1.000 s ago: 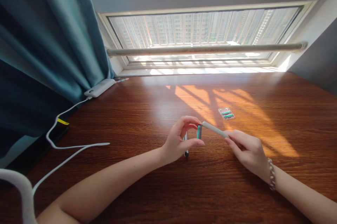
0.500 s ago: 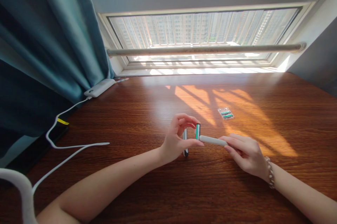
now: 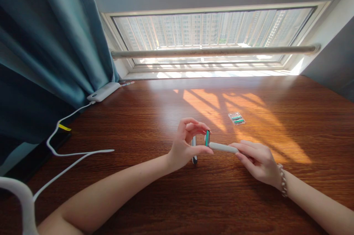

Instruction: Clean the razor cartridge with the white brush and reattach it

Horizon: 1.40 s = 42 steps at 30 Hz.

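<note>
My left hand (image 3: 184, 147) pinches a small razor blade cartridge (image 3: 207, 138) with a green strip, held upright between thumb and forefinger. My right hand (image 3: 256, 161) grips a white razor handle (image 3: 222, 148) that lies level, its tip touching the back of the cartridge. Just behind my left fingers a second small dark and white piece (image 3: 194, 149) shows on the wooden table (image 3: 155, 117); I cannot tell whether my hand holds it.
A clear pack with two green cartridges (image 3: 236, 118) lies in the sunlit patch farther back. A white power bank (image 3: 104, 91) and its white cable (image 3: 72, 154) lie at the left by the teal curtain (image 3: 49, 51). The window sill runs along the table's far edge.
The razor handle has swung down from a tilted pose to level, and its tip has come against the cartridge. My left hand has stayed nearly in place.
</note>
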Motion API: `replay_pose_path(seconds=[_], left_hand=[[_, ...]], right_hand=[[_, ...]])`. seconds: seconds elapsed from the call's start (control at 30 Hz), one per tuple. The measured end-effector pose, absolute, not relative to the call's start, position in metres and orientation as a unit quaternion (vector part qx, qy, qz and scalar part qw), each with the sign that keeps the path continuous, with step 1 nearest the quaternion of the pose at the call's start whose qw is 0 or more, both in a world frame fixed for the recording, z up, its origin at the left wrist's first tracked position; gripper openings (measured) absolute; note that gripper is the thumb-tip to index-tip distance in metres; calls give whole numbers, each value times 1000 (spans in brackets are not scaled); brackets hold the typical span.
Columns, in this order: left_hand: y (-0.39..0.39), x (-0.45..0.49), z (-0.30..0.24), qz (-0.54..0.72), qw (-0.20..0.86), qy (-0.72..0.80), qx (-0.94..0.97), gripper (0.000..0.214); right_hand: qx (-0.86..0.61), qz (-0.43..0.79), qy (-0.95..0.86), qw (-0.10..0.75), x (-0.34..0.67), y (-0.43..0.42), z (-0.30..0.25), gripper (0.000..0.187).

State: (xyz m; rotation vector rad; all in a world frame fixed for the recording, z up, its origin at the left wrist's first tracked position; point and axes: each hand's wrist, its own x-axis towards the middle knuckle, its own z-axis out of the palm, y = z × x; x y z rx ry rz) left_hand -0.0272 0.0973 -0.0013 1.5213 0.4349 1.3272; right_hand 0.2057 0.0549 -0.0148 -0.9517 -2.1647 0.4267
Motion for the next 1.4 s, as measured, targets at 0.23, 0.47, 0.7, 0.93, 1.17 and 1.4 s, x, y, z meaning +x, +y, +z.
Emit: replay_pose_path(seconds=[0.23, 0.47, 0.7, 0.93, 1.17, 1.4], left_hand=[[98, -27, -1, 535, 524, 175, 639, 69], [97, -27, -2, 524, 541, 170, 635, 64], [97, -26, -5, 515, 543, 183, 637, 64], [98, -26, -6, 508, 539, 184, 646, 64], [98, -26, -7, 498, 484, 231, 682, 61], [100, -31, -4, 429, 283, 311, 799, 51]], right_hand=[[-392, 143, -827, 376, 203, 57, -13, 22], [-386, 114, -837, 370, 203, 57, -14, 25], [-388, 90, -832, 386, 204, 57, -13, 27], [-406, 64, -829, 379, 206, 56, -14, 28], [-388, 18, -859, 334, 210, 56, -14, 30], [-395, -34, -872, 285, 210, 56, -13, 29]])
